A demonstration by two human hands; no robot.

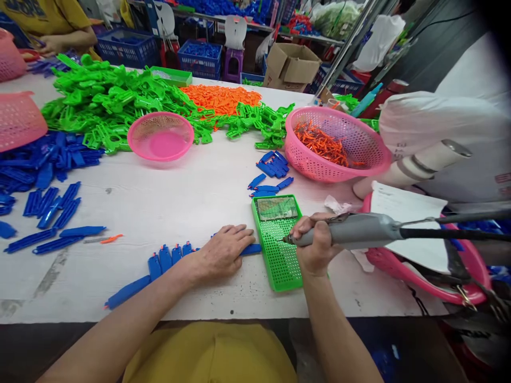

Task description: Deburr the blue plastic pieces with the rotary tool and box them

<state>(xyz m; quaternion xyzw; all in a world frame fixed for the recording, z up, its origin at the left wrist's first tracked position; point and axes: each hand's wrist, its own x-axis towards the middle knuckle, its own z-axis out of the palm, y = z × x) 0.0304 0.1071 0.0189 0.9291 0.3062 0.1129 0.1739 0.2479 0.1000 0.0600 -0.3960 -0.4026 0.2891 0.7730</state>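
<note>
My left hand [225,247] lies palm down on the table over a row of blue plastic pieces [165,259], its fingers stretched to the right. From under its fingertips sticks the end of a blue piece [250,249], near the tray's left side. My right hand [315,242] is wrapped round a grey electric screwdriver [359,230], whose bit points left above the green mesh tray [275,271]. Small screws seem to lie in this tray, too small to make out well. At the tray's far end is a rectangular plate [277,208].
Green plastic parts [104,101] and orange pieces [223,98] are heaped behind. Pink baskets [161,154] [339,173] stand beyond the tray. Blue pieces [50,207] lie left. A bag in a pink basket [415,276] stands right, with screwdriver cables above. Another person [59,32] sits far left.
</note>
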